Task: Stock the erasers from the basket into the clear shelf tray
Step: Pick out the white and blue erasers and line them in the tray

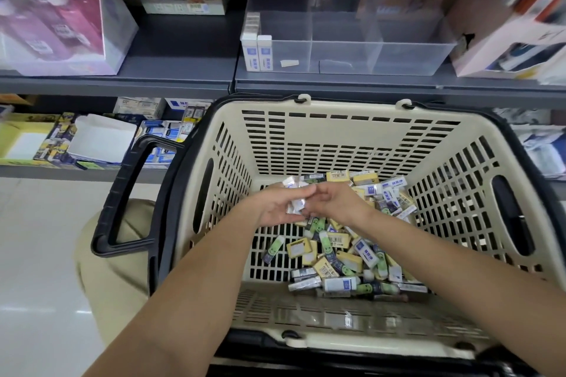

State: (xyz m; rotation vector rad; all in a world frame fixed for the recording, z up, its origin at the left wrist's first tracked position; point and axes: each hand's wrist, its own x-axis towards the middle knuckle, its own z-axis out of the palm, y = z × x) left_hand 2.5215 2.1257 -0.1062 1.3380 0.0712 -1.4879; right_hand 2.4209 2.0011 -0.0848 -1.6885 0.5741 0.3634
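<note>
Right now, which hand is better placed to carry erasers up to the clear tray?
Left, probably. The left hand already holds white erasers, and the stocked row in the tray stands at its left end. The right hand only meets them at the fingertips.

The basket (346, 144) is cream moulded plastic, slotted, with a dull sheen. Its handle (122, 193) is black plastic, ribbed on the grip. The erasers (337, 254) wear printed paper sleeves under shiny clear film. The shelf tray (398, 55) is clear, smooth, glossy plastic. The shelf (171, 70) looks like grey painted metal, matt. The floor (36, 254) is pale, polished and reflective.
</note>
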